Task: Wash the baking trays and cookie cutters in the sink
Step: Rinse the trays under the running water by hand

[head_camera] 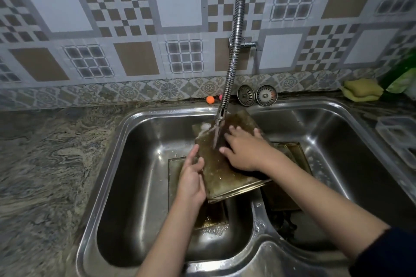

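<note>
A brownish rectangular baking tray (221, 175) is held tilted over the double steel sink (126, 132), under water running from the flexible tap (234, 47). My left hand (191, 177) grips the tray's left edge, thumb on top. My right hand (244, 149) lies flat on the tray's surface with fingers spread, next to the water stream. A second tray (174, 171) lies in the left basin beneath it. Another tray (299, 153) sits in the right basin, partly hidden by my right arm. No cookie cutters are visible.
Two sink strainers (257, 95) lean against the wall behind the tap, beside an orange ball (210, 99). A yellow sponge (362, 90) and a green bottle (400, 74) stand at the back right. A clear plastic container (398, 132) sits on the right. A granite counter (45, 153) spreads left.
</note>
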A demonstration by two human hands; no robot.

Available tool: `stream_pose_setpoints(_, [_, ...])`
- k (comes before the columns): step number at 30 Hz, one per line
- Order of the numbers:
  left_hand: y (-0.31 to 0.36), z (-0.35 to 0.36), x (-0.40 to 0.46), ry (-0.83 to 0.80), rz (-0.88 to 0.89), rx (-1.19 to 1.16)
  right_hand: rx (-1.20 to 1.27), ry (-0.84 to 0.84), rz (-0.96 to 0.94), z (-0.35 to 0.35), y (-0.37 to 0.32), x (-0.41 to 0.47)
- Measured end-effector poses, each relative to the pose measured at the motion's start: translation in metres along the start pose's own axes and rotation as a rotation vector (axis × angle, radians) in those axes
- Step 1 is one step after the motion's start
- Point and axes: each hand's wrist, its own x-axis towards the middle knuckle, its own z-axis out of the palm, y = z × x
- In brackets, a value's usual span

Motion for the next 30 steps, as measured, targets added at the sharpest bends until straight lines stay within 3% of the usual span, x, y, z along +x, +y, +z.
stream_pose_setpoints(6, [-0.001, 0.003, -0.001, 0.049, -0.131, 0.000, 0.065, -0.093, -0.021, 0.016, -0.002, -0.008])
stream_pose_setpoints(11, [0.011, 0.011, -0.006, 0.104, -0.128, 0.037, 0.189, -0.095, -0.003, 0.022, 0.001, -0.002])
stream_pose_setpoints(16, [0.021, 0.007, -0.009, 0.111, -0.026, 0.015, 0.301, 0.018, -0.060, 0.033, -0.004, 0.009])
stream_pose_setpoints(21, [0.027, -0.006, -0.007, 0.055, 0.140, 0.068, 0.384, 0.243, -0.170, 0.041, -0.011, 0.006])
stream_pose_setpoints(27, [0.018, -0.012, -0.007, -0.032, 0.250, 0.112, 0.317, 0.425, -0.003, 0.031, -0.012, 0.030])
stream_pose_setpoints(30, [0.019, -0.009, -0.008, -0.046, 0.320, 0.154, 0.363, 0.461, -0.066, 0.031, -0.025, 0.033])
